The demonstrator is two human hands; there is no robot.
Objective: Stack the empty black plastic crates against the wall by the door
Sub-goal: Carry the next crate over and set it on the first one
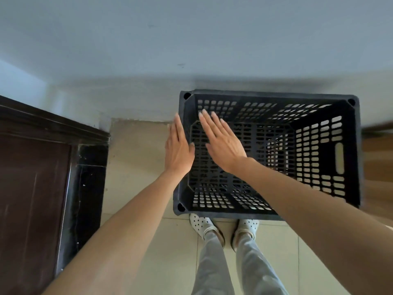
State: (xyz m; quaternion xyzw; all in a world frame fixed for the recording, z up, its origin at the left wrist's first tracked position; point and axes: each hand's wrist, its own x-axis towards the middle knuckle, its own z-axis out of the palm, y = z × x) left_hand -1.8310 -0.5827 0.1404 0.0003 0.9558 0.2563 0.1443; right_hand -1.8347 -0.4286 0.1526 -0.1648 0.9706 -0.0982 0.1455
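An empty black plastic crate (319, 158) with slotted walls stands upright against the pale wall (191, 39), seen from above. My left hand (177, 150) lies flat with straight fingers along the outside of the crate's left rim. My right hand (223, 141) hovers over the crate's left half, fingers straight and spread, holding nothing. Whether another crate sits beneath this one is hidden.
A dark brown door (32, 199) with a black frame (89, 188) is at the left. Beige floor tiles (136, 167) lie between the door and the crate. My feet in white perforated shoes (202, 224) stand just before the crate. A brown blurred object (378, 156) is at the right edge.
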